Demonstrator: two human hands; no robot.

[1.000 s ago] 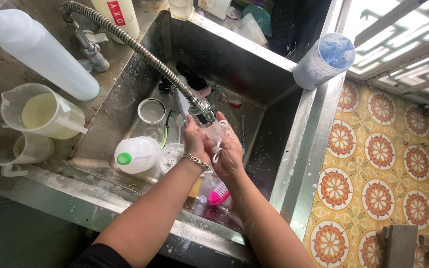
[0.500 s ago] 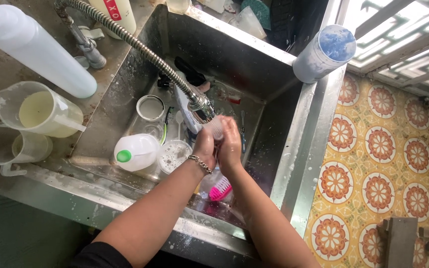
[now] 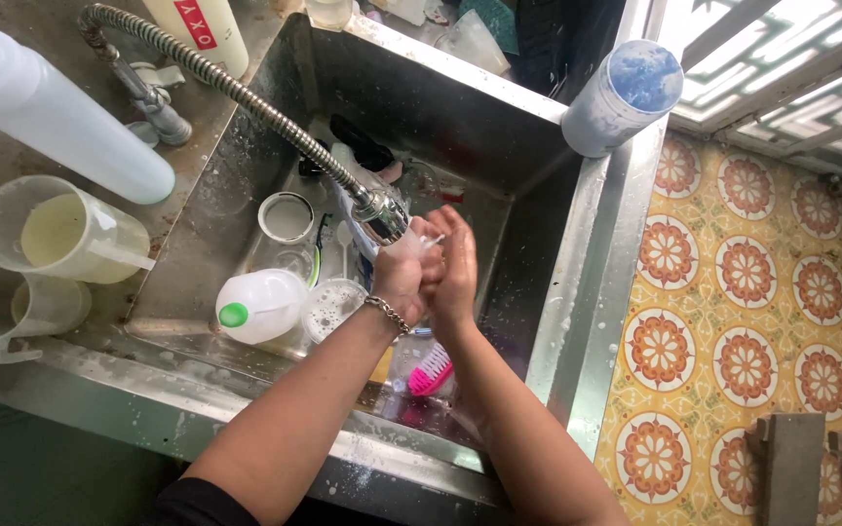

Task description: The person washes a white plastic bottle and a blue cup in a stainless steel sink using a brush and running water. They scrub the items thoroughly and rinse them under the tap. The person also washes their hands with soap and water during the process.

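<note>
Steel walls of a deep sink (image 3: 577, 292) fill the middle of the view, with a wet, stained table (image 3: 12, 146) to one side and patterned orange floor tiles (image 3: 743, 321) to the other. Both hands meet just under the spray head (image 3: 382, 214) of a flexible hose tap (image 3: 216, 83), which bends down so the head sits low over the basin. The left hand (image 3: 403, 278), a bracelet (image 3: 387, 314) at its wrist, has its fingers curled shut around something small and pale; what it is cannot be told. The right hand (image 3: 455, 268) lies flat against it, fingers together and stretched out, not gripping.

Below them in the sink lie a white bottle (image 3: 260, 304) with a green cap, on its side, a round lid (image 3: 286, 216), a foamy cup (image 3: 331, 307) and a pink brush (image 3: 431, 368). On the table stand a jug (image 3: 60, 234) of pale liquid, an empty jug (image 3: 12, 307) and a long white bottle (image 3: 51, 112) lying flat. A blue-topped tub (image 3: 621, 97) sits on the rim.
</note>
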